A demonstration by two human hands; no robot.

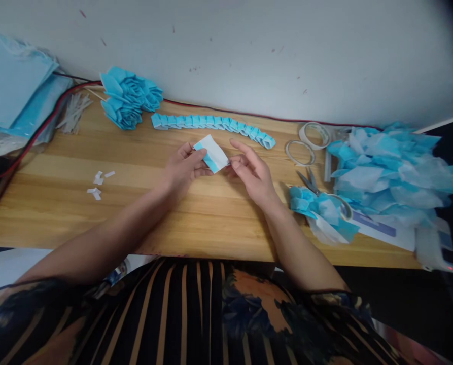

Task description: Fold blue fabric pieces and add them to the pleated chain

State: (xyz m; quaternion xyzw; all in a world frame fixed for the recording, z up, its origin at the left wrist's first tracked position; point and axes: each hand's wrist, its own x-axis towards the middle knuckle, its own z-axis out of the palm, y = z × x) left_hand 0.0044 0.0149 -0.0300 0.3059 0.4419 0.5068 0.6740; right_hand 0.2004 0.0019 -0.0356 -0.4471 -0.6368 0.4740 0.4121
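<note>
A small piece of blue and white sheet (215, 153), with a blue folded edge, is held above the middle of the table. My left hand (188, 165) pinches its left side, thumb on top. At the sheet's right corner, my right hand (251, 172) has its thumb and a finger closed together, the index finger lifted; the grip itself is small and blurred. Just beyond the hands lies a row of folded blue pieces (211, 122), strung out in a gentle curve.
Blue flowers (131, 96) lie at the back left, near stacked blue sheets (13, 81) and pale strips (74, 111). White scraps (97, 192) dot the left. On the right are tape rolls (314, 135), scissors (310, 181), a blue flower (321, 210) and a heap of blue-white pieces (393, 172).
</note>
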